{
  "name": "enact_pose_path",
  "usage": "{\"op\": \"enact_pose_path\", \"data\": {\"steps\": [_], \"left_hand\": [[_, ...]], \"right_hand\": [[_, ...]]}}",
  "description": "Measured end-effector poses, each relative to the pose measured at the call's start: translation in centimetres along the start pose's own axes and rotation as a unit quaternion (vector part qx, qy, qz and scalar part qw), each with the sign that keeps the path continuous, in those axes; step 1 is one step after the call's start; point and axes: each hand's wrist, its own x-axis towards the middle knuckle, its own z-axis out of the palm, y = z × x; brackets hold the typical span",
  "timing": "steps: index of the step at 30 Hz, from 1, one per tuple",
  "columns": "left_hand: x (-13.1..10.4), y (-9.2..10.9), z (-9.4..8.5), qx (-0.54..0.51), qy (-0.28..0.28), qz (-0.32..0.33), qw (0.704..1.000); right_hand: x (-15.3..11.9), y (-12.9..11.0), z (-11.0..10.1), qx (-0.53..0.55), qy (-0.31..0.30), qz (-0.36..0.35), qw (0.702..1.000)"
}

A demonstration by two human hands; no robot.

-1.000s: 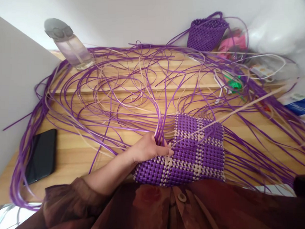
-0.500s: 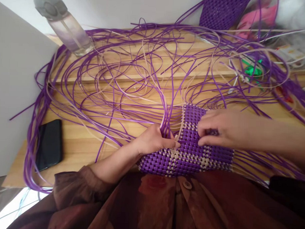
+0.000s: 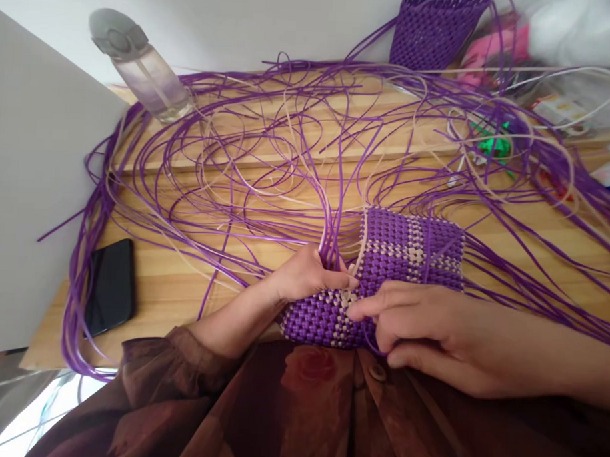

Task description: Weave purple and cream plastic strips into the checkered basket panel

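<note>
A purple and beige woven piece (image 3: 394, 248) lies at the table's front edge, with long loose strands running out from its sides. My left hand (image 3: 311, 275) is closed around a bundle of purple and beige strands (image 3: 330, 223) at the weave's left edge, its thumb pressing near the corner. Over the lower front part of the weave is my right hand (image 3: 416, 326), index fingertip at a beige patch and the other fingers curled. A purple strand loops below its fingers, and another crosses the weave behind it; the curled fingers hide whether they pinch a strand.
A phone (image 3: 110, 288) lies at the left beside bundled purple strands (image 3: 75, 294). A clear bottle (image 3: 147, 73) stands at the back left. Behind, at the right, are a purple woven piece (image 3: 435, 30), plastic bags and a green item (image 3: 495, 142).
My right hand has moved from the weave's upper right down and left to its lower front, uncovering the upper right part. My left hand keeps its grip. The view has shifted slightly.
</note>
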Motion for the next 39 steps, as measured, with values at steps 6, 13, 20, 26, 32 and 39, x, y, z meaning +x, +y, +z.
{"op": "enact_pose_path", "data": {"steps": [6, 13, 20, 26, 32, 39], "left_hand": [[-0.3, 0.4, 0.0, -0.004, -0.011, 0.007, 1.000], [-0.3, 0.4, 0.1, -0.005, -0.019, 0.018, 1.000], [-0.1, -0.2, -0.1, -0.017, -0.035, 0.038, 0.999], [0.0, -0.3, -0.2, -0.014, -0.043, 0.053, 0.998], [0.0, -0.4, -0.2, -0.034, -0.055, 0.062, 0.996], [0.2, -1.0, 0.0, -0.058, -0.050, 0.081, 0.994]], "right_hand": [[1.8, 2.7, 0.8, -0.029, 0.187, 0.061, 0.980], [3.2, 3.4, 0.4, 0.004, 0.225, 0.198, 0.954], [4.4, 3.8, 0.3, 0.002, 0.189, 0.196, 0.962], [4.3, 3.9, 0.2, -0.012, 0.169, 0.176, 0.970], [4.7, 3.4, -1.5, -0.057, 0.107, 0.151, 0.981], [5.7, 2.7, -2.0, -0.092, 0.079, 0.156, 0.980]]}}
